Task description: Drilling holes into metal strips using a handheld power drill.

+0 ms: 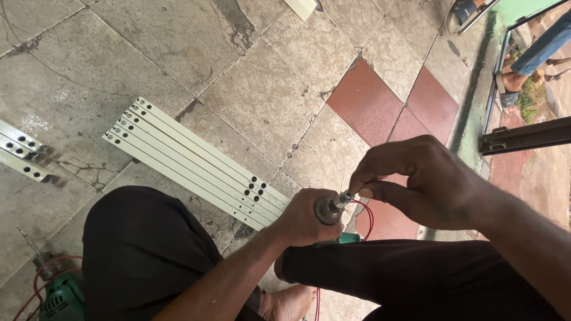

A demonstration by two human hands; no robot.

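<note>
My left hand point(303, 219) is wrapped around a green power drill point(348, 238), just behind its dark metal chuck point(326, 210). My right hand point(425, 178) pinches a small metal bit or key point(344, 198) at the tip of the chuck with thumb and forefinger. A red cord point(369, 215) loops out beside the drill. Both hands are over my knees, which are clad in black trousers point(143, 249).
Several cream metal strips point(190, 160) with drilled holes lie side by side on the tiled floor, more strips point(21, 151) at far left. A second green drill point(56, 291) with a bit sits bottom left. Another person's legs point(538, 50) stand at top right by a door track point(523, 137).
</note>
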